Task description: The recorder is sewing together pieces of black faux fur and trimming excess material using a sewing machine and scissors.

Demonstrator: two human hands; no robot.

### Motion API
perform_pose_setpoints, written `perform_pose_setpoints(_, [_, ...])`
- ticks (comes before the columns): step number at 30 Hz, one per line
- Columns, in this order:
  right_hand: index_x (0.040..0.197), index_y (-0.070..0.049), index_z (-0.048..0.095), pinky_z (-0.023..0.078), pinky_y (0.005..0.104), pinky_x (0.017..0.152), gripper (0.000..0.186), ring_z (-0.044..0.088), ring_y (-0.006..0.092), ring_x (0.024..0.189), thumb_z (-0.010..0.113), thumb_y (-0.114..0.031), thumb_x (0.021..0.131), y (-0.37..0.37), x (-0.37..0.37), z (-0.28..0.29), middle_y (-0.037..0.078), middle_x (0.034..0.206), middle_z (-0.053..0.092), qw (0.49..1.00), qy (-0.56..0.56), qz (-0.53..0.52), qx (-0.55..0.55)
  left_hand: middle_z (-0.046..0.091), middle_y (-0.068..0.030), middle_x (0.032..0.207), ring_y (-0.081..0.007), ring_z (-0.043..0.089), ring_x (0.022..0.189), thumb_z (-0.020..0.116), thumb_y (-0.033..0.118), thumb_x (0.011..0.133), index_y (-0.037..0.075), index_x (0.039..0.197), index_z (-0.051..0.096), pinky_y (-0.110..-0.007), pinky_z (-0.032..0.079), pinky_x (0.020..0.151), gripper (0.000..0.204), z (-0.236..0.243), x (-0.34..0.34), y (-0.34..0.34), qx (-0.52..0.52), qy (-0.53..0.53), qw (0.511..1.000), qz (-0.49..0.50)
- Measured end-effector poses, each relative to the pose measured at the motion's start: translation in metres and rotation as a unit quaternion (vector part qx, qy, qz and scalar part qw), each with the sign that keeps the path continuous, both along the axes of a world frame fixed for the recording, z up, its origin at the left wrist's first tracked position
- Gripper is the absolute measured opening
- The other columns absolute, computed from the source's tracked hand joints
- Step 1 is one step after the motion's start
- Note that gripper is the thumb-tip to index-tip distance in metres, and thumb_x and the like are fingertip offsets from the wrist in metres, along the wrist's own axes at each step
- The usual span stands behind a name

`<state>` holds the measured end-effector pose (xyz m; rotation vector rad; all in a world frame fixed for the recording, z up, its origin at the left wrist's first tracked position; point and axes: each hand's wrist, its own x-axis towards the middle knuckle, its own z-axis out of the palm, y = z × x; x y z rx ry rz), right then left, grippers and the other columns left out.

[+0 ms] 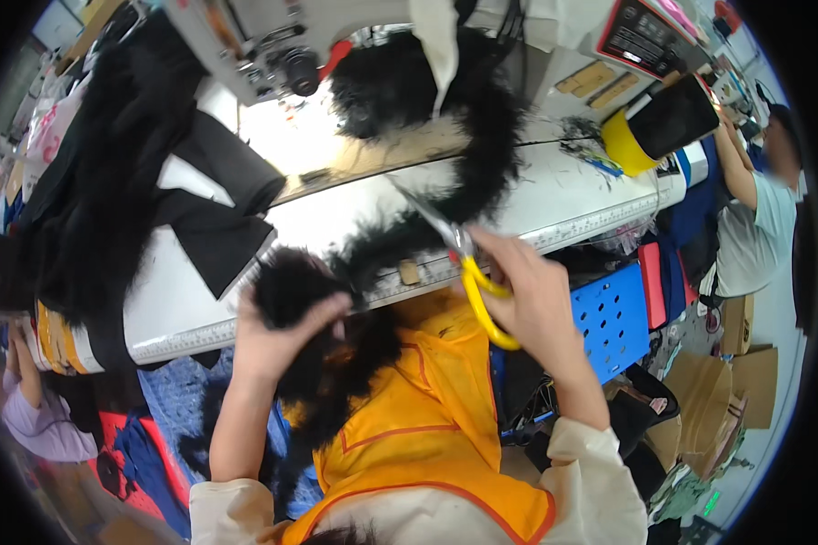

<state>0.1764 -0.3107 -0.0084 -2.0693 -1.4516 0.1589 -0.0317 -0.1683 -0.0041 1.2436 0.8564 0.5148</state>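
My left hand [286, 331] is closed around a bunched length of black fluffy trim [293, 289] at the table's front edge. From there the trim runs up across the white table to a heap by the sewing machine, and another part hangs down over my orange apron. In my right hand [527, 291] is a pair of scissors [475, 295] with yellow handles. Their metal blades point up and left, over the strip of trim. Whether the blades are parted is hard to make out.
A sewing machine [300, 68] stands at the back of the white table [336, 218]. Black garments [109, 182] with fluffy trim lie at the left. A yellow and black container [641, 136] is at the right, above a blue perforated panel [611, 322]. Other people sit at both sides.
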Motion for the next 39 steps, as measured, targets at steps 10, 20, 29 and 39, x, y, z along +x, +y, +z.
perform_pose_setpoints(10, [0.114,-0.021,0.057,0.050,0.0356,0.062,0.039,0.062,0.0255,0.075,0.061,-0.035,0.077,0.134,0.093,-0.002,0.007,0.086,0.060,0.954,-0.299,0.009,0.019,0.048,-0.0226,0.119,-0.0362,0.044,0.112,0.053,-0.011,0.064,-0.003,0.118,0.045,-0.037,0.038,0.095,0.055,-0.087,0.163,-0.084,0.394,-0.059,0.844,-0.360])
perform_pose_setpoints(20, [0.118,-0.016,0.057,0.044,0.0249,0.058,0.048,0.052,0.0162,0.062,0.070,-0.017,0.071,-0.045,0.123,0.015,0.006,0.084,0.059,0.994,-0.089,-0.059,-0.020,0.061,-0.0138,0.099,-0.0262,0.060,0.098,0.050,0.002,0.087,0.002,0.114,0.049,-0.035,0.049,0.083,0.027,-0.045,0.136,-0.085,-0.282,-0.177,0.838,-0.432])
perform_pose_setpoints(29, [0.121,-0.013,0.053,0.047,0.0281,0.072,0.050,0.058,0.0195,0.082,0.062,-0.006,0.072,-0.016,0.133,0.023,0.008,0.095,0.055,0.997,-0.041,0.060,-0.003,0.056,-0.0059,0.101,-0.0146,0.056,0.091,0.049,0.036,0.090,0.008,0.115,0.047,-0.025,0.046,0.077,0.037,0.001,0.136,-0.010,-0.213,-0.453,0.864,-0.059])
perform_pose_setpoints(39, [0.117,-0.013,0.055,0.044,0.0383,0.080,0.042,0.055,0.0297,0.092,0.061,-0.016,0.077,0.069,0.080,0.022,0.011,0.107,0.054,0.960,-0.270,0.068,0.035,0.057,0.0003,0.099,-0.0071,0.050,0.088,0.054,0.033,0.089,0.007,0.118,0.054,-0.020,0.041,0.079,0.039,0.013,0.006,0.027,0.086,-0.261,0.954,0.116])
